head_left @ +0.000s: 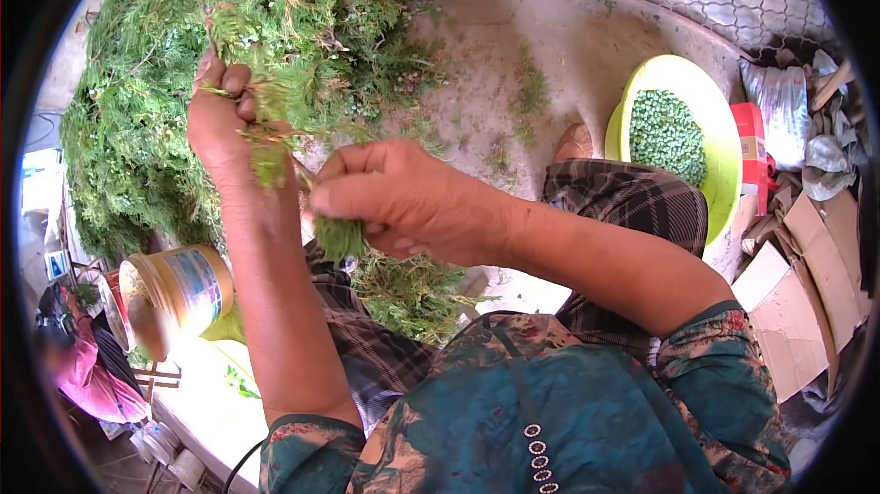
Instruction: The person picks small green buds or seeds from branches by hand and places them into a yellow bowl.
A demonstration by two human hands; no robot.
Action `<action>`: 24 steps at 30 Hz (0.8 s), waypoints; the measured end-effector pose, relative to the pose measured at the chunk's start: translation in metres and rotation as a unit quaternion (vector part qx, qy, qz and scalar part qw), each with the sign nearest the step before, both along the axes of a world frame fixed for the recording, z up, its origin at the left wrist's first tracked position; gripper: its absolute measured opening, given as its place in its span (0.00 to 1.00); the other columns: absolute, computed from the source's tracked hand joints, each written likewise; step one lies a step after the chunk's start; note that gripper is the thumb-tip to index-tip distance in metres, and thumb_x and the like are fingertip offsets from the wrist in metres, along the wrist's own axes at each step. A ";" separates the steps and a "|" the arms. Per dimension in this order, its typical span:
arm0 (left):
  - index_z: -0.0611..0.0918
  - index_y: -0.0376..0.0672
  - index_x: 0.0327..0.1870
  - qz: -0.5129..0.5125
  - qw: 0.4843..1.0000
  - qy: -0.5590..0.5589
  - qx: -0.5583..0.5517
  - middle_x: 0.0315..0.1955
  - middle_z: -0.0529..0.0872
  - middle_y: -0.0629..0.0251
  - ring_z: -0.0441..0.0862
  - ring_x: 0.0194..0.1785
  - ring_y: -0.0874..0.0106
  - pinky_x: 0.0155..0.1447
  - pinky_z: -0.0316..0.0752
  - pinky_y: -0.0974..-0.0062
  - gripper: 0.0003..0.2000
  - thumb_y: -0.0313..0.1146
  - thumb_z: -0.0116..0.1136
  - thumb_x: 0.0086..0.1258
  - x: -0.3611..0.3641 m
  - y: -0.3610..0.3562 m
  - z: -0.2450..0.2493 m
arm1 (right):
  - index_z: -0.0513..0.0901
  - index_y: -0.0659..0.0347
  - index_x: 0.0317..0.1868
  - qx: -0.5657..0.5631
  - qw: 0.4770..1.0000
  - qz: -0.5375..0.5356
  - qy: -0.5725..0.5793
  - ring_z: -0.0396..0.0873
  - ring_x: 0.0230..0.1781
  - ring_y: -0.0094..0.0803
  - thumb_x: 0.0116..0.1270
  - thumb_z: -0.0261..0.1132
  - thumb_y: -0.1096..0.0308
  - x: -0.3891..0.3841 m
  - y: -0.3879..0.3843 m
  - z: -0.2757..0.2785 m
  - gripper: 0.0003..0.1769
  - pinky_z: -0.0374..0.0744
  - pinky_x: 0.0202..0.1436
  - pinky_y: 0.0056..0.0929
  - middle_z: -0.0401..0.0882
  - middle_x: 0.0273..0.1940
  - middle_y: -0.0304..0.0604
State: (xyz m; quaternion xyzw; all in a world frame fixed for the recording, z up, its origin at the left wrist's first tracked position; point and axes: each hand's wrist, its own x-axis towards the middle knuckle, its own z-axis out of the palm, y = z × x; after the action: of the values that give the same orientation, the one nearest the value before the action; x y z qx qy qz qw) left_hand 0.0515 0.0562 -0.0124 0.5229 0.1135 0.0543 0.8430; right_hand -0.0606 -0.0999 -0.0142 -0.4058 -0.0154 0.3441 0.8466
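Observation:
My left hand [220,118] is raised at the upper left, its fingers closed around a leafy evergreen sprig [268,164] that hangs past the wrist. My right hand [403,201] is closed in a pinch close beside it, at the sprig's lower stems. A green leafy tuft [339,236] sticks out below the right fingers. Some of the foliage between the hands is blurred. Behind my left hand lies a large heap of cut evergreen branches [137,91] with small pale berries among the leaves.
A yellow-green tub [727,159] of green berries [667,138] stands right of my knee. Flattened cardboard [788,320] and a red box [752,146] lie beyond it. A labelled bucket [188,288] lies tipped at left. Another person [105,379] is at the lower left edge.

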 end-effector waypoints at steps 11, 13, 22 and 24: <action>0.71 0.45 0.29 -0.252 0.884 -0.012 -0.394 0.18 0.68 0.74 0.60 0.16 0.79 0.20 0.58 0.83 0.06 0.30 0.44 0.67 0.015 0.043 -0.024 | 0.73 0.63 0.41 0.018 0.993 0.050 0.103 0.60 0.14 0.16 0.64 0.54 0.68 -0.030 0.001 -0.002 0.08 0.57 0.15 0.16 0.70 0.24 0.37; 0.72 0.45 0.30 -0.226 0.882 -0.016 -0.414 0.18 0.69 0.74 0.60 0.16 0.79 0.19 0.58 0.82 0.06 0.31 0.45 0.69 0.013 0.027 -0.010 | 0.73 0.63 0.42 0.023 0.996 0.039 0.079 0.61 0.14 0.17 0.64 0.54 0.67 -0.028 -0.008 0.001 0.10 0.58 0.15 0.17 0.70 0.25 0.38; 0.71 0.49 0.51 -0.157 0.969 -0.003 -0.192 0.34 0.79 0.67 0.80 0.35 0.65 0.35 0.78 0.71 0.10 0.37 0.46 0.73 0.001 0.000 0.006 | 0.74 0.62 0.43 -0.029 0.999 -0.034 0.025 0.60 0.13 0.15 0.68 0.57 0.61 -0.020 -0.045 0.023 0.13 0.57 0.15 0.15 0.68 0.22 0.33; 0.71 0.50 0.52 -0.158 0.970 -0.008 -0.185 0.36 0.81 0.65 0.81 0.38 0.60 0.38 0.79 0.67 0.10 0.37 0.43 0.74 0.001 0.002 0.004 | 0.76 0.61 0.36 -0.127 0.987 -0.091 -0.041 0.57 0.12 0.15 0.68 0.58 0.59 -0.014 -0.060 0.041 0.12 0.55 0.13 0.16 0.63 0.16 0.29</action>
State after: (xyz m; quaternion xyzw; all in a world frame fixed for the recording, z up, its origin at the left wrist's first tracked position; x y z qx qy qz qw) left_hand 0.0521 0.0582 -0.0083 0.3685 0.0314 -0.0973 0.9240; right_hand -0.0749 -0.1596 0.0268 -0.5235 0.0302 0.2478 0.8146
